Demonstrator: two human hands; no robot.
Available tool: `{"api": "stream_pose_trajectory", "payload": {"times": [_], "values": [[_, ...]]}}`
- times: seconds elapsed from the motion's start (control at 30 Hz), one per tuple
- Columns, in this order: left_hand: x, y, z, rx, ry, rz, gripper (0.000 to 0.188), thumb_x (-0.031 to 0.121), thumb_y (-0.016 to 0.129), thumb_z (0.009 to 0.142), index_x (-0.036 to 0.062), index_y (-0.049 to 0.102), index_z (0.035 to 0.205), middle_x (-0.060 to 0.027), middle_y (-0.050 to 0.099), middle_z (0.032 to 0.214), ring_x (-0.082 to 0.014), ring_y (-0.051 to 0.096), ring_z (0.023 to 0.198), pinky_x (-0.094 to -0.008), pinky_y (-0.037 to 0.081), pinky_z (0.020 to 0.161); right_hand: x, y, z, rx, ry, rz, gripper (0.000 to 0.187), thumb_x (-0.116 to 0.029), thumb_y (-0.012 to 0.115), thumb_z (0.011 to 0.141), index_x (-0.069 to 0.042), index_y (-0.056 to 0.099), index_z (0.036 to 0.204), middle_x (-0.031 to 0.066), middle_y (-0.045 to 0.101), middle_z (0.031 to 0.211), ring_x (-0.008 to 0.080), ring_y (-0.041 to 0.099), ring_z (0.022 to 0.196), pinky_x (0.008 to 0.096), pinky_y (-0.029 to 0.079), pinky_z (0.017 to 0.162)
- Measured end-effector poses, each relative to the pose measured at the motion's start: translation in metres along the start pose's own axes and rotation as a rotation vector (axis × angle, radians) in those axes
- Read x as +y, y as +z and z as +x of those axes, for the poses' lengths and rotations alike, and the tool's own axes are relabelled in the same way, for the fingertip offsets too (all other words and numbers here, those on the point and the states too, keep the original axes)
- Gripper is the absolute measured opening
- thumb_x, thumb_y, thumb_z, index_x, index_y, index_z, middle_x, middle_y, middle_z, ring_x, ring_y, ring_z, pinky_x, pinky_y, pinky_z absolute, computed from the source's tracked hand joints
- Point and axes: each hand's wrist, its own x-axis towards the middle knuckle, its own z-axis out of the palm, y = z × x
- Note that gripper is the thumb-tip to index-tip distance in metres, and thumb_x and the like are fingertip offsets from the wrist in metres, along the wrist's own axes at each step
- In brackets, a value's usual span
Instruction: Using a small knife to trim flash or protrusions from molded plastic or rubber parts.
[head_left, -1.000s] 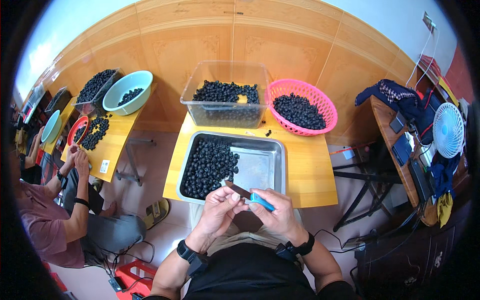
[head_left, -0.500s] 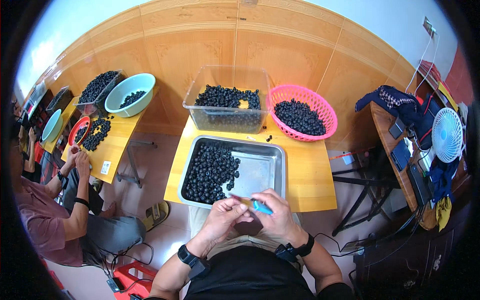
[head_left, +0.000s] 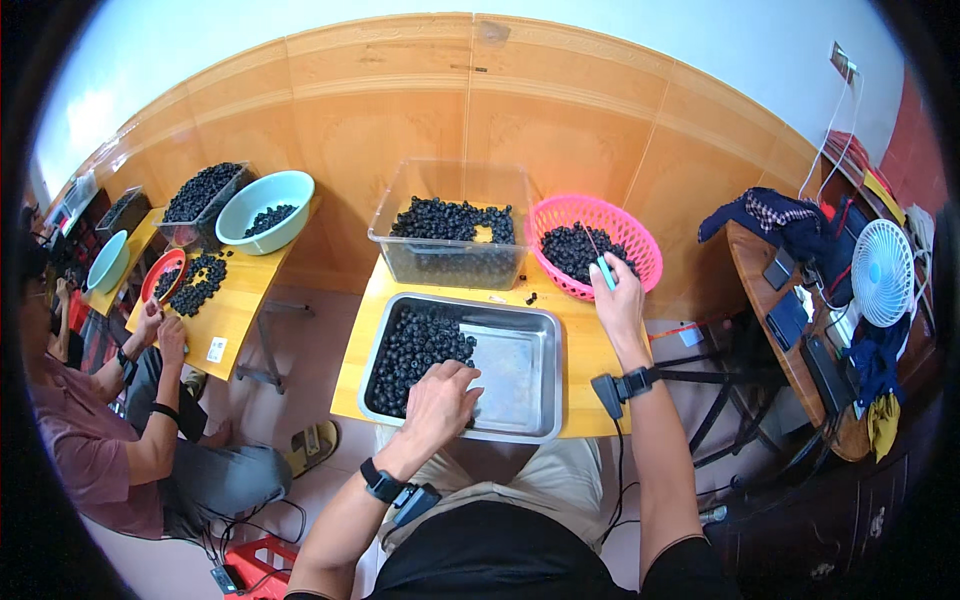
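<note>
While the left hand [head_left: 437,405] rests at the dark fruit [head_left: 410,345] in the metal tray [head_left: 510,375], its fingers are bent with tips hidden, so can't tell whether they're closed on a piece. Tray sits right before the lap, likely for short reach, fruit bunched left, by that hand. Farther out, right hand [head_left: 622,298] is at the pink basket [head_left: 651,265], fingers clamped round a blue-handled knife [head_left: 605,272], blade aimed away, probably for safety. Clear tub [head_left: 450,265] of more fruit stands beside the basket, seemingly as stock.
</note>
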Motion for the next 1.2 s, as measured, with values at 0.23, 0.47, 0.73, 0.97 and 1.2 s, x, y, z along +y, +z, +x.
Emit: {"api": "stream_pose_trajectory", "payload": {"times": [0.23, 0.47, 0.73, 0.97, 1.2], "values": [[-0.033, 0.027, 0.021, -0.12, 0.154, 0.389, 0.018, 0.016, 0.073, 0.081, 0.0069, 0.072, 0.097, -0.0098, 0.067, 0.094, -0.0299, 0.063, 0.091, -0.0435, 0.053, 0.079, -0.022, -0.015, -0.069, -0.147, 0.314, 0.196, 0.034, -0.019, 0.074, 0.09, 0.002, 0.069, 0.116, 0.0103, 0.069, 0.081, 0.0139, 0.064, 0.07, 0.0318, 0.051, 0.063], [-0.04, 0.04, 0.028, -0.174, 0.159, 0.449, 0.012, 0.018, 0.069, 0.084, 0.0068, 0.069, 0.089, -0.0107, 0.065, 0.088, -0.0306, 0.064, 0.088, -0.0445, 0.053, 0.077, -0.051, -0.034, -0.124, -0.244, 0.395, 0.344, 0.034, -0.013, 0.073, 0.09, 0.007, 0.067, 0.118, 0.011, 0.071, 0.087, 0.0125, 0.064, 0.077, 0.0284, 0.052, 0.07], [-0.034, 0.035, 0.032, -0.112, 0.107, 0.354, 0.027, 0.016, 0.073, 0.082, 0.0067, 0.066, 0.105, -0.0117, 0.064, 0.093, -0.031, 0.064, 0.09, -0.0437, 0.053, 0.078, -0.068, -0.053, -0.137, -0.32, 0.424, 0.384, 0.027, -0.009, 0.073, 0.092, 0.007, 0.069, 0.113, 0.0052, 0.071, 0.095, 0.0074, 0.061, 0.085, 0.024, 0.052, 0.077], [-0.029, 0.037, 0.042, -0.26, 0.241, 0.376, 0.023, 0.015, 0.067, 0.086, 0.0084, 0.071, 0.108, -0.0097, 0.067, 0.101, -0.0285, 0.063, 0.094, -0.0413, 0.051, 0.083, -0.078, -0.057, -0.15, -0.337, 0.441, 0.37, 0.024, -0.011, 0.074, 0.091, 0.006, 0.07, 0.107, 0.0085, 0.069, 0.081, 0.0096, 0.061, 0.073, 0.0265, 0.05, 0.066], [-0.023, 0.038, 0.041, -0.357, 0.267, 0.361, 0.021, 0.014, 0.062, 0.089, 0.011, 0.073, 0.107, -0.0113, 0.067, 0.103, -0.0302, 0.063, 0.098, -0.0443, 0.048, 0.091, -0.082, -0.068, -0.155, -0.352, 0.429, 0.354, 0.021, -0.012, 0.073, 0.091, 0.005, 0.071, 0.103, 0.0059, 0.066, 0.073, 0.0077, 0.058, 0.067, 0.0259, 0.047, 0.06]]}}
